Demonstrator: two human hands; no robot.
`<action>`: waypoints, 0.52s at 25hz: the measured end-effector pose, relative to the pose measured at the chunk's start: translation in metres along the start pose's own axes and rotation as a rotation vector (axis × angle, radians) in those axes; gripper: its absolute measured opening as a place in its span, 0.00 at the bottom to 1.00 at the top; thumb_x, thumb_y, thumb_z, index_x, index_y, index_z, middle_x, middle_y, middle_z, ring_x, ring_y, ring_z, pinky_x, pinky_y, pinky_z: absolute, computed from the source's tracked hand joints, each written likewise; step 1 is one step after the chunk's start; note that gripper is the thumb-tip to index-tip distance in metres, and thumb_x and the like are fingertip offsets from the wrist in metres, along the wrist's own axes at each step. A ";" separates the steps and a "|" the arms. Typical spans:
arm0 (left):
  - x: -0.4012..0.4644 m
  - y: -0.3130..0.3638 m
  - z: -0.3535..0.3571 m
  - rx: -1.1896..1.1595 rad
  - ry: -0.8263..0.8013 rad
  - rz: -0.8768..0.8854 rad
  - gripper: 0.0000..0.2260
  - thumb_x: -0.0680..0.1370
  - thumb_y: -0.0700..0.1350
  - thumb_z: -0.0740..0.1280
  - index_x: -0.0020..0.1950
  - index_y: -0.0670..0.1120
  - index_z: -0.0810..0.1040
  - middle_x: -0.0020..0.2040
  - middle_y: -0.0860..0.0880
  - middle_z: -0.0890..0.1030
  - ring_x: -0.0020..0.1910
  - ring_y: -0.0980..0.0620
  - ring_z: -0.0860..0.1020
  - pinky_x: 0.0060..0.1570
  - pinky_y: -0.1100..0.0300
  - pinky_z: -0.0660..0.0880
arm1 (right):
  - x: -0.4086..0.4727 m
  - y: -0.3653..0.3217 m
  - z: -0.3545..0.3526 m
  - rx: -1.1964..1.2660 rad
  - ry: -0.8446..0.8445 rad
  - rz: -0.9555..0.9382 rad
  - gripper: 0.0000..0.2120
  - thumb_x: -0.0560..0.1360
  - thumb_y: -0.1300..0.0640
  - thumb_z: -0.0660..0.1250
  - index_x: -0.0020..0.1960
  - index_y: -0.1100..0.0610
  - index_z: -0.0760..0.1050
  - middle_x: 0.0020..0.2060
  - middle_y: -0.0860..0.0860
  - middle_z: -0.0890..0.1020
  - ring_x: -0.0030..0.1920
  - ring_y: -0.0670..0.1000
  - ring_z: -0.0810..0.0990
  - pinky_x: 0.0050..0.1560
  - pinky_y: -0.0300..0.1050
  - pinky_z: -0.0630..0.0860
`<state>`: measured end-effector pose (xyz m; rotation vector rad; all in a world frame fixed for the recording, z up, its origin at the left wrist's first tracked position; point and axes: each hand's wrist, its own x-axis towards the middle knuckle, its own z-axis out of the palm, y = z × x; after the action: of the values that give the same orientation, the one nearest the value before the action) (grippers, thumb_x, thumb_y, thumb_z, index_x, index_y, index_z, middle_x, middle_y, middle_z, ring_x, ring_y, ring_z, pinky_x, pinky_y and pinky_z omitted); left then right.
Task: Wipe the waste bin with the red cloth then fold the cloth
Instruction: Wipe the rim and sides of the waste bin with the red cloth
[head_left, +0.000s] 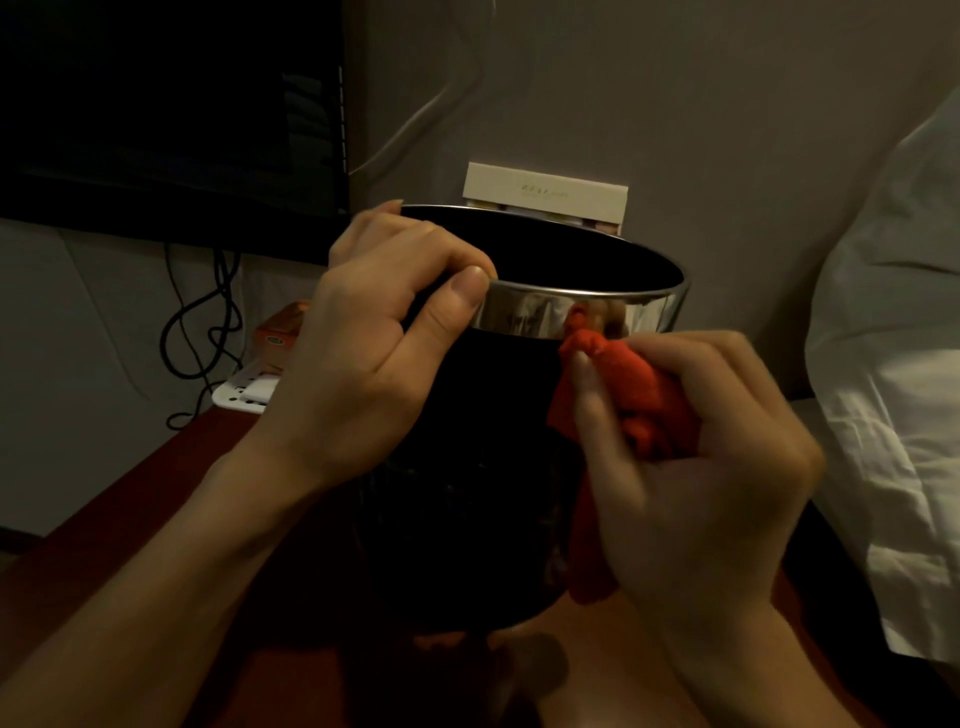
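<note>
A black waste bin (488, 467) with a shiny metal band round its rim stands on a reddish-brown table (171, 488) in the middle of the view. My left hand (374, 343) grips the bin's rim at the left, thumb on the metal band and fingers curled over the edge. My right hand (691, 467) holds a bunched red cloth (639, 400) and presses it against the bin's right side just below the metal band. Part of the cloth hangs down behind my right hand.
A dark screen (171, 114) fills the upper left, with black cables (202, 322) hanging below it. A white tray (244, 389) and an orange box (278, 338) lie behind the bin at the left. A pale card box (545, 195) leans on the wall. White bedding (893, 364) is at the right.
</note>
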<state>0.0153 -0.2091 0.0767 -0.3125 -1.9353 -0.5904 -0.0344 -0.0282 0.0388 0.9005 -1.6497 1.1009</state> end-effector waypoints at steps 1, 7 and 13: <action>0.000 0.000 0.000 0.000 0.001 -0.003 0.09 0.80 0.45 0.58 0.46 0.47 0.77 0.45 0.56 0.77 0.52 0.58 0.73 0.66 0.56 0.62 | -0.002 -0.002 0.002 0.004 -0.017 0.005 0.08 0.76 0.56 0.73 0.48 0.61 0.82 0.44 0.48 0.78 0.43 0.45 0.76 0.46 0.28 0.69; 0.000 0.000 -0.001 -0.015 0.009 -0.015 0.08 0.80 0.45 0.58 0.46 0.48 0.76 0.44 0.54 0.77 0.51 0.52 0.74 0.65 0.59 0.62 | -0.015 -0.009 0.013 -0.005 -0.130 -0.031 0.06 0.75 0.55 0.73 0.47 0.58 0.82 0.44 0.48 0.79 0.42 0.45 0.76 0.42 0.34 0.72; -0.002 -0.001 -0.001 -0.024 0.012 -0.015 0.09 0.80 0.45 0.58 0.46 0.46 0.77 0.44 0.55 0.77 0.51 0.57 0.74 0.67 0.54 0.61 | -0.011 -0.010 0.011 0.003 -0.065 0.013 0.08 0.74 0.55 0.71 0.47 0.60 0.81 0.43 0.48 0.77 0.43 0.43 0.75 0.47 0.25 0.67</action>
<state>0.0165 -0.2102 0.0754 -0.3093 -1.9217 -0.6249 -0.0253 -0.0407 0.0292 0.9375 -1.7093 1.0929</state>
